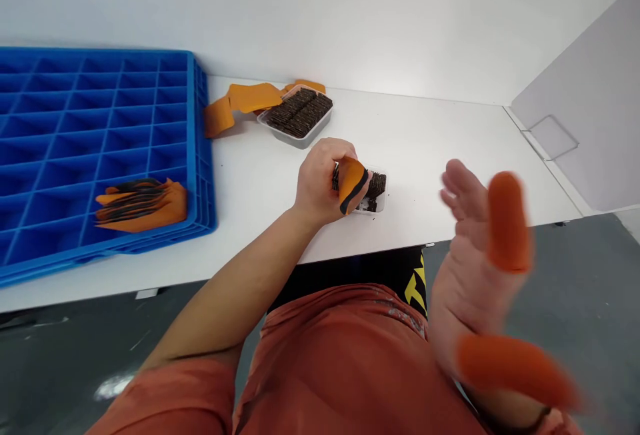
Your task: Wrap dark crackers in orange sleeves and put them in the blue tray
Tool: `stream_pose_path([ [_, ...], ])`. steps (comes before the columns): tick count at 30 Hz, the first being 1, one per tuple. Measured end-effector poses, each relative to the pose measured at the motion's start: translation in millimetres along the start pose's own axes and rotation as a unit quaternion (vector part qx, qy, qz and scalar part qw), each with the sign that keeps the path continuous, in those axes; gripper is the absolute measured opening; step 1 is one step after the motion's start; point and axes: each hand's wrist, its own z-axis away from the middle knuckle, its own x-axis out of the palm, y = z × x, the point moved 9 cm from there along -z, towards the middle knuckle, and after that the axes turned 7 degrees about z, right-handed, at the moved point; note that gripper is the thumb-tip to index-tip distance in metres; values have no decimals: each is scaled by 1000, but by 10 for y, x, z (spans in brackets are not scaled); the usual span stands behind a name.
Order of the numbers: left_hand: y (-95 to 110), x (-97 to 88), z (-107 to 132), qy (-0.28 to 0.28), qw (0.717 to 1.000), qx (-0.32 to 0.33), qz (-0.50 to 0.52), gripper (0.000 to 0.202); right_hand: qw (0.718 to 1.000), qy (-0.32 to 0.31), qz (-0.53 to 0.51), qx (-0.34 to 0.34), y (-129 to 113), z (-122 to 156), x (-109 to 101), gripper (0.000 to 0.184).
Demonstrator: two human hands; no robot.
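Note:
My left hand [317, 185] is closed around a small orange pouch [351, 178] with a black band along its edge. The pouch bulges and stands upright in my grip, above a small clear plastic tub [382, 203]. Dark, thin pieces [377, 185] stand in rows inside that tub, partly hidden by my hand. Off to the right, my right hand [467, 282] is raised with its thumb and fingers apart, holding nothing. Orange finger cots [509, 222] cover its index finger and thumb; the hand is slightly blurred.
A blue divided crate [200, 135] stands at the left, with a stack of orange pouches [145, 205] in one front compartment. Behind my left hand sits a fuller clear tub [304, 138] of dark pieces. Loose orange pouches [255, 96] lie beside it on the white table [425, 135].

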Motion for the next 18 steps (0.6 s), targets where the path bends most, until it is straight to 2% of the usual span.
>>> stream_pose_path([
  [2,26,9,-8,-3,1000,5,-2,31,1000,22,9,-19,46,-32,113,73],
  [5,42,17,-25,-10,1000,3,-6,28,996,-50,60,-53,99,10,405,77],
  [7,48,12,-36,-11,1000,1,-11,27,991,-75,90,-61,134,62,505,81],
  [13,55,25,-43,-23,999,5,-26,25,987,-81,117,-69,227,129,556,77],
  [18,42,71,-25,-41,998,12,-48,26,988,-77,127,-48,323,106,545,51],
])
